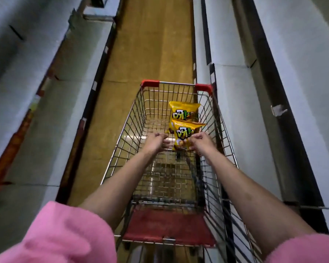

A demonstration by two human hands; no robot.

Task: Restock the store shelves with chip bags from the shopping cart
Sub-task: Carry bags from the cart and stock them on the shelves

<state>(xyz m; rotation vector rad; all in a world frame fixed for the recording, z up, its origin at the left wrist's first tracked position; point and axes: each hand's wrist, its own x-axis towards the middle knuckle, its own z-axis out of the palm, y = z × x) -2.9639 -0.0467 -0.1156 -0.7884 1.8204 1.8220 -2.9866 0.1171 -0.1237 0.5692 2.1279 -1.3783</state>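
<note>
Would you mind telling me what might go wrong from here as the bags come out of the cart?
The right hand pinches only the nearer chip bag's lower edge, so it may slip or crumple. The left hand is curled, seemingly holding nothing, giving no support. The farther chip bag sits deep in the shopping cart, a long reach.

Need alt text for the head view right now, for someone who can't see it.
Both hands reach into a wire shopping cart; the right hand pinches the nearer yellow chip bag, the left hand curled beside it. A second chip bag lies behind.

You wear fluffy pink sleeves [65, 236], pushed up past your elbows, leaving both forearms [118, 179] and hands bare.
</note>
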